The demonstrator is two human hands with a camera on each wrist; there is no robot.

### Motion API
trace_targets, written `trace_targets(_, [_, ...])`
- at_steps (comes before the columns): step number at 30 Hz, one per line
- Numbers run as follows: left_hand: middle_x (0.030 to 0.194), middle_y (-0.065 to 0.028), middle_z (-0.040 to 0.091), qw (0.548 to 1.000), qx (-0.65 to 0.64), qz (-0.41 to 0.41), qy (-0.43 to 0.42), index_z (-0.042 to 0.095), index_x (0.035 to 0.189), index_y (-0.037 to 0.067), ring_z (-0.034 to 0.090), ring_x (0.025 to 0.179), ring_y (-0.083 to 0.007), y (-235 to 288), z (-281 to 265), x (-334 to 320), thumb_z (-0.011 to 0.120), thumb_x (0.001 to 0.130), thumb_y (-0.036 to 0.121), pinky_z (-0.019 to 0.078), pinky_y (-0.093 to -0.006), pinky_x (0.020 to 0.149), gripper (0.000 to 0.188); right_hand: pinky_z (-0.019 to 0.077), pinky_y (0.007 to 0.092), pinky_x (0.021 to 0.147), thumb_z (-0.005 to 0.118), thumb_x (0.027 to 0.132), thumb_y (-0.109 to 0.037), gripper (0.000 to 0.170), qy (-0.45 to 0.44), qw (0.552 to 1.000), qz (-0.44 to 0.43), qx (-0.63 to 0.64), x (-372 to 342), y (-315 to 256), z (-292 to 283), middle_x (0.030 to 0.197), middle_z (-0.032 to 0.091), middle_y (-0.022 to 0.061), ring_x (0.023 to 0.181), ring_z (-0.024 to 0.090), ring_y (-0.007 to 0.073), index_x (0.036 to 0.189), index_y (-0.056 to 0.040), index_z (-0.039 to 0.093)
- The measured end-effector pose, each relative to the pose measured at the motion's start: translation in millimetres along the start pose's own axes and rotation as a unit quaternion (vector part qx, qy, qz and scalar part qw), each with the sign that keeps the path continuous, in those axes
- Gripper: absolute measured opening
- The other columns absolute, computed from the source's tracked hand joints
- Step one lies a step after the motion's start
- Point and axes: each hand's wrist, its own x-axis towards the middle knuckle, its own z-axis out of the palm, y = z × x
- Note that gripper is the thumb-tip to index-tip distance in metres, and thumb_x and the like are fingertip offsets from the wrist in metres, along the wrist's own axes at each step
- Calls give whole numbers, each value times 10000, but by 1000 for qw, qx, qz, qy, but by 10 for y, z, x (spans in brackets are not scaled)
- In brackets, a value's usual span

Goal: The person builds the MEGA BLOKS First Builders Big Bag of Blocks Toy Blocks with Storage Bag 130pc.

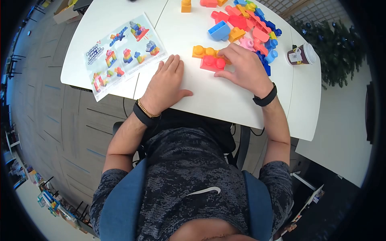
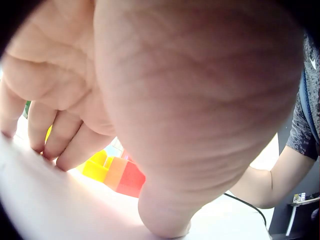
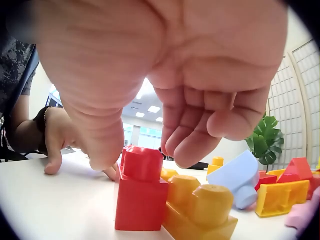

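My left hand point(image 1: 165, 86) rests palm down on the white table, fingers straight and thumb out to the side, beside a printed sheet. My right hand point(image 1: 250, 71) is over a red building brick point(image 1: 208, 63) and a yellow building brick point(image 1: 199, 51), which stand side by side with studs up. In the right wrist view the thumb tip is right by the red brick point(image 3: 141, 202), while the bent fingers hang above and behind the yellow brick point(image 3: 202, 210). Thumb and fingers are apart, pinching nothing. The right hand hides the yellow brick's far end in the head view.
A sheet point(image 1: 122, 52) with pictures of brick models lies at the left. Beyond my right hand is a pile of mixed bricks, including a blue one point(image 1: 219, 31). A lone orange brick point(image 1: 186, 6) stands at the back. A paper cup point(image 1: 295, 55) stands at the right edge.
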Motion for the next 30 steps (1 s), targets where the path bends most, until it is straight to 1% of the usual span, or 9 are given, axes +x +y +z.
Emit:
trace_targets(5, [1508,-318,479,1000,-5,2,-8,472,1413,-134,452,1447,-467,11,-14,12,917,749,359,419,-524,1183,939,547,413,738,908,766,-280,444,7,999,32,-3,-9,55,71,935,636,114,857,677,319,1046,-26,675])
trace_targets(9, [1510,-316,478,1000,-10,-2,-12,474,1409,-134,447,1452,-466,20,-13,15,918,749,353,414,-526,1188,932,551,406,737,903,779,-301,449,-10,999,43,3,-10,80,43,956,658,115,859,686,308,1052,-28,675])
trace_targets(12, [1515,-312,476,1000,-9,-7,-10,475,1409,-133,445,1455,-462,16,-6,21,918,750,353,414,-527,1190,931,558,380,743,876,831,-318,415,12,998,31,51,4,93,-76,973,683,104,848,696,269,1051,-27,677])
trace_targets(14, [1513,-309,482,1000,2,-11,-12,478,1409,-131,455,1448,-460,24,-8,22,919,751,351,416,-520,1188,927,565,354,748,837,887,-331,389,10,992,122,37,-6,200,-151,969,703,92,834,699,229,1069,-22,686])
trace_targets(15, [1513,-309,482,1000,2,-10,-12,478,1409,-131,455,1448,-460,24,-8,20,919,751,351,416,-520,1188,927,565,354,748,837,887,-331,389,10,992,123,37,-19,289,-175,969,703,92,834,699,229,1069,-22,686])
trace_targets(17, [1497,-309,501,1000,3,-13,-9,490,1401,-127,469,1438,-459,20,-8,27,922,747,351,421,-498,1186,918,568,345,746,817,907,-318,387,50,982,174,62,-53,541,-225,922,705,96,820,695,211,1102,-7,696])
trace_targets(22, [1476,-306,526,1000,4,-10,-14,509,1386,-122,484,1425,-460,33,-62,51,927,740,355,429,-471,1180,905,576,355,760,820,894,-293,372,69,968,240,5,-236,1126,-290,923,730,127,828,705,233,1045,24,697])
trace_targets(25, [1473,-306,532,1000,6,-7,-12,518,1380,-118,489,1420,-460,22,-50,53,930,735,354,435,-463,1175,900,577,393,774,828,881,-314,366,41,955,292,-44,-276,1135,-383,964,746,150,881,726,284,1031,1,718])
trace_targets(30, [1472,-311,538,1000,1,-14,-19,536,1372,-112,492,1420,-458,52,-80,62,934,726,351,443,-459,1168,889,576,419,782,840,862,-369,416,22,956,279,-89,-361,1250,-232,971,756,144,901,728,318,1062,-23,726])
